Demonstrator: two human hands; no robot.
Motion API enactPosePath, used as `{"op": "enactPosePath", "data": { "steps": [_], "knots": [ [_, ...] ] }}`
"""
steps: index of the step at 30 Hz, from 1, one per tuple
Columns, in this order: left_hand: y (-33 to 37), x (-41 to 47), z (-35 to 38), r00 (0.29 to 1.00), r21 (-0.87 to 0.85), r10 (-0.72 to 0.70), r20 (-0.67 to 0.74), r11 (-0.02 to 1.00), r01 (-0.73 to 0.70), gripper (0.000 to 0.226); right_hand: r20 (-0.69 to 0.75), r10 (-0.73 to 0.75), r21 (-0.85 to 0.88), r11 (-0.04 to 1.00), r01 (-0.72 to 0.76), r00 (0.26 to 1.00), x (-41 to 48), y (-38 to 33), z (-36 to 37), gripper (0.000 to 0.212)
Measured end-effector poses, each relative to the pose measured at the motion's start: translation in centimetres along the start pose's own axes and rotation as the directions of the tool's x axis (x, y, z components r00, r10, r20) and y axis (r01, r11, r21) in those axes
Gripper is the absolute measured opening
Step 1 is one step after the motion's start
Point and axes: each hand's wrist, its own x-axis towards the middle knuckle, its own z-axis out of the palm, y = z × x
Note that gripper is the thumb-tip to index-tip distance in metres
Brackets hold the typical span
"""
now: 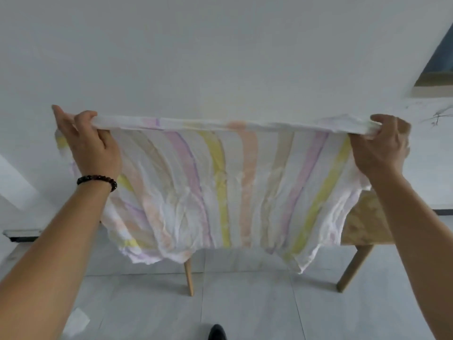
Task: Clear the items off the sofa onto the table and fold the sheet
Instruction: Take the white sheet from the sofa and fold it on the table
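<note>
A white sheet (220, 187) with pastel pink, yellow, peach and purple stripes hangs stretched out in front of me. My left hand (90, 143) grips its top edge at the left corner. At the right corner my right hand (382, 146) pinches the same edge. The top edge runs taut and level between both hands, and the lower part hangs crumpled and doubled. The sheet hides most of a wooden table (367, 219) behind it. The sofa is out of view.
Two wooden table legs (188, 278) stand on the grey tiled floor below the sheet. A white wall fills the background, with a framed picture (438, 67) at the upper right. A dark shoe tip (217, 332) shows at the bottom edge.
</note>
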Motion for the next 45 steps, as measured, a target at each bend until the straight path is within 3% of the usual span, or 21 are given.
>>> {"op": "enactPosePath", "data": {
  "steps": [6,9,16,21,29,34,37,40,43,45],
  "knots": [
    [-4.3,6.6,8.1,0.986,-0.064,-0.043,0.164,0.996,0.054,0.03,-0.21,-0.301,-0.062,0.954,0.294,0.93,7.3,-3.8,4.8,0.046],
    [-5.6,8.9,12.2,0.971,-0.057,-0.085,0.223,0.993,0.1,0.032,-0.217,-0.355,-0.118,0.934,0.337,0.909,10.0,-3.6,7.0,0.043],
    [-8.5,10.5,22.6,0.924,0.011,-0.141,0.355,0.989,0.146,0.03,-0.022,-0.184,-0.23,0.957,0.174,0.983,14.3,-0.1,13.4,0.055],
    [-11.1,11.4,30.1,0.873,0.103,-0.159,0.46,0.987,0.125,0.032,0.075,-0.084,-0.317,0.943,0.103,0.994,19.3,3.3,20.6,0.05],
    [-15.3,11.6,45.2,0.71,0.383,-0.406,0.575,0.901,0.204,0.041,0.239,0.007,-0.329,0.941,0.074,0.971,29.1,10.4,38.1,0.065],
    [-19.2,10.3,56.8,0.641,0.493,-0.515,0.569,0.838,0.235,0.043,0.321,0.106,-0.409,0.912,0.037,0.941,33.5,16.1,49.4,0.069],
    [-21.4,7.3,61.9,0.641,0.545,-0.591,0.489,0.781,0.304,0.049,0.312,0.178,-0.324,0.943,-0.072,0.933,33.7,19.0,55.3,0.081],
    [-23.7,3.0,65.0,0.687,0.564,-0.637,0.349,0.729,0.389,0.073,0.257,0.279,-0.238,0.946,-0.22,0.925,31.8,22.0,59.7,0.089],
    [-26.3,-0.5,66.8,0.647,0.607,-0.712,0.272,0.649,0.46,0.093,0.249,0.301,-0.321,0.923,-0.214,0.921,29.5,24.7,62.3,0.11],
    [-27.7,-2.0,68.1,0.633,0.671,-0.732,0.252,0.604,0.431,0.104,0.222,0.302,-0.371,0.905,-0.206,0.927,29.2,25.8,63.4,0.12]
  ]
}}
